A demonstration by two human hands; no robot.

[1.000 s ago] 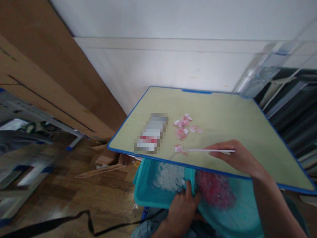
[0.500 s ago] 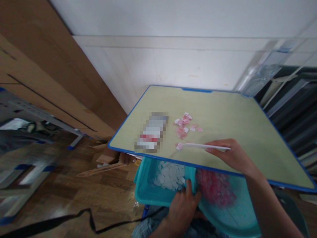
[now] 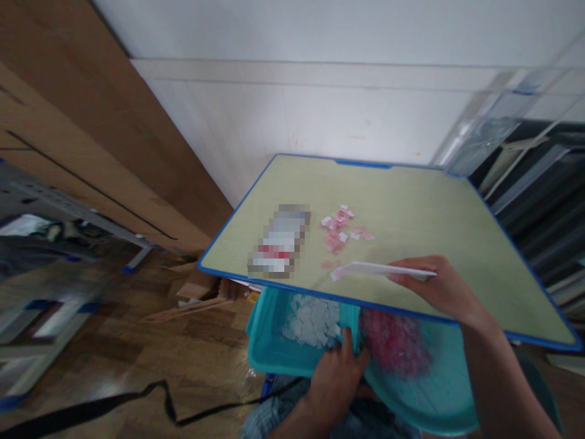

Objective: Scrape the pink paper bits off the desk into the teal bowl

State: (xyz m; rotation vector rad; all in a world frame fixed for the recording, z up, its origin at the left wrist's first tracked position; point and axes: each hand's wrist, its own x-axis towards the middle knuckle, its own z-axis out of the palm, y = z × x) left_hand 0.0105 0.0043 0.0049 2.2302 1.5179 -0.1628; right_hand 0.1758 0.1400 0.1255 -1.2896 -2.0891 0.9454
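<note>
Right hand (image 3: 436, 283) nearly closed, pinching a slim white tool (image 3: 370, 267), probably light and stiff, best held near its rear end. At the tool's tip, left of that hand and over the desk (image 3: 434, 207), a small pink-and-white scrap (image 3: 337, 274), presumably thin and easily creased, best taken by one edge. Left hand (image 3: 336, 373), fingers bent, at the teal tub (image 3: 276, 360); grip unclear.

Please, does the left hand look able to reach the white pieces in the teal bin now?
Probably yes: the left hand is at the right side of the teal bin, fingers beside the white pieces, with no cover seen over them. The table edge seems to hide only the bin's far part.
</note>
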